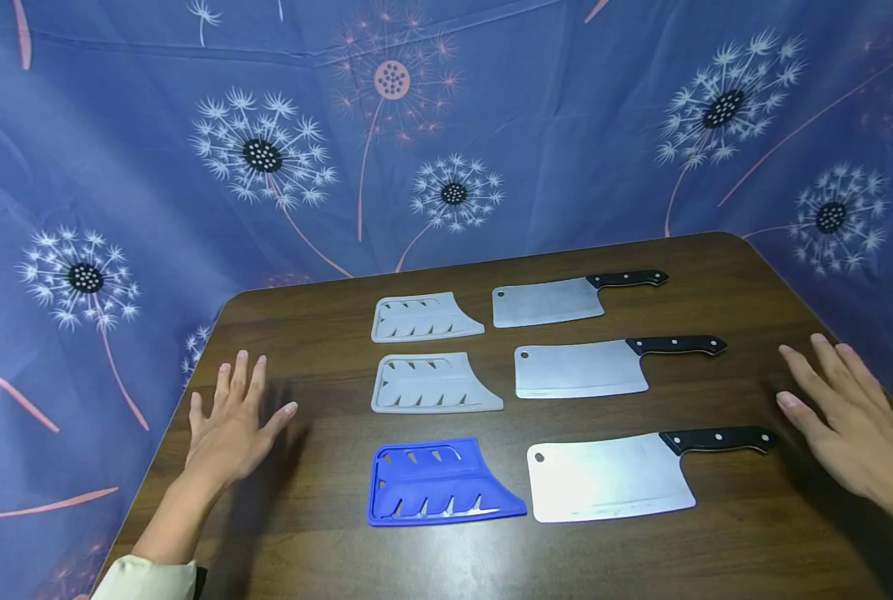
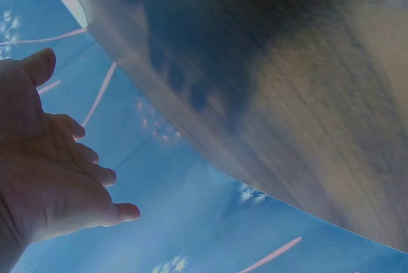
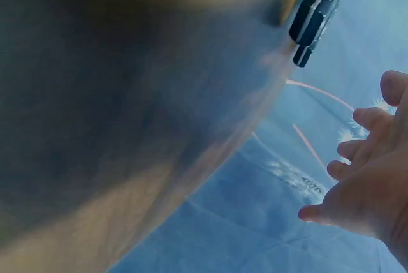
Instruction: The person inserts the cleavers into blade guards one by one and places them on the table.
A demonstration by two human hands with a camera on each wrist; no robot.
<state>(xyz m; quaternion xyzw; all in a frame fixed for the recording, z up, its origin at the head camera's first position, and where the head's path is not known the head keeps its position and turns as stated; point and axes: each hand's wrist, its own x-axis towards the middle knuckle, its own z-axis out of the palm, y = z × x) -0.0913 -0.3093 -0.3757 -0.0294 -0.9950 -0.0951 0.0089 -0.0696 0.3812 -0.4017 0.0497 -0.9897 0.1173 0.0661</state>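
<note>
Three cleavers with black riveted handles lie flat in a column on the table: a large one (image 1: 604, 479) nearest, a middle one (image 1: 577, 368) and a small one (image 1: 545, 302) at the back. Left of each blade lies a slotted blade cover: a blue one (image 1: 434, 487) in front, a white one (image 1: 427, 385) mid-table and a smaller white one (image 1: 416, 318) behind. My left hand (image 1: 228, 429), fingers spread, holds nothing left of the covers. Over the right side, my right hand (image 1: 851, 417) is spread and holds nothing, its thumb near the large cleaver's handle.
The brown wooden table (image 1: 318, 533) has rounded back corners. A blue cloth (image 1: 566, 175) with a dandelion print hangs behind it and down both sides. A pale sleeve cuff (image 1: 146, 579) shows at my left wrist.
</note>
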